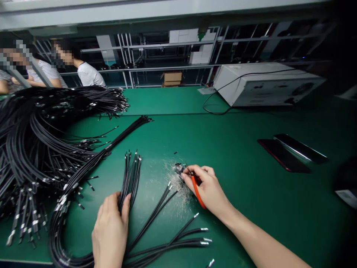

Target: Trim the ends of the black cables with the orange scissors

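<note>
My left hand (110,223) is closed around a bundle of black cables (130,178), whose ends point up and away from me. Orange-handled cutters (198,191) sit in my right hand (208,186), their small jaws partly hidden by the fingers. Just beside those fingertips is a pile of fine wire scraps (181,190) with a few dark bits. More cable ends with bared silvery tips (204,229) fan out on the green mat between and below my hands. The tail of the held cables curves round to the left.
A large heap of black cables (25,123) covers the left side. A white metal box (264,83) with a black cord stands at the back right. Two dark, flat, phone-like objects (284,156) lie to the right. Two people sit beyond the table at left; shelving (167,45) stands behind.
</note>
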Demonstrator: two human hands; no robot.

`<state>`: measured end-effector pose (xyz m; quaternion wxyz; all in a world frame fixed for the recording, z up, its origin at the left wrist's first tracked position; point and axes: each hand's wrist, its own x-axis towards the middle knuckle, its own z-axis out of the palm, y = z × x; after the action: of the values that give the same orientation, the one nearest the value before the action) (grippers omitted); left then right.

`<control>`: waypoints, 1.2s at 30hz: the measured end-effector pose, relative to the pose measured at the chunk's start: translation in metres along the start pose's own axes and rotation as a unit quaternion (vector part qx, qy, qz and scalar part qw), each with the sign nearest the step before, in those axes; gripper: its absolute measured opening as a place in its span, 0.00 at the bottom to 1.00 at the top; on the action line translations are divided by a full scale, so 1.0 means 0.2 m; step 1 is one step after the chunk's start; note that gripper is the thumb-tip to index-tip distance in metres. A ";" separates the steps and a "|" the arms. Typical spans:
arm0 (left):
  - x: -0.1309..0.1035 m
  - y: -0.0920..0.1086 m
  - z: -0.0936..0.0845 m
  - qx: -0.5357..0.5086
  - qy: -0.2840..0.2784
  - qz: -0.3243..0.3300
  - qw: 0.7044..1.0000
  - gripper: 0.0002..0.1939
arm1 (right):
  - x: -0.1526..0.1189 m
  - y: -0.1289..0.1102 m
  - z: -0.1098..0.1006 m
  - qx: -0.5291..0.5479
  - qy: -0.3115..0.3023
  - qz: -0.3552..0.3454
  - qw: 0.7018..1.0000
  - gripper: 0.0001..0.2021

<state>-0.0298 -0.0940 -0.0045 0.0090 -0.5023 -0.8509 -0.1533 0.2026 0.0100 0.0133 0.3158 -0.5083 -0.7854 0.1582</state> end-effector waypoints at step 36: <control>-0.17 0.27 0.07 -0.149 -0.043 0.173 0.973 0.09 | 0.00 -0.07 0.00 0.373 -0.086 0.129 0.915 0.12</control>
<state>0.0359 -0.0951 -0.0103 -0.0765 -0.6438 -0.7184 -0.2524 0.1921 0.0027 0.0212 0.3903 -0.4350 -0.6214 0.5218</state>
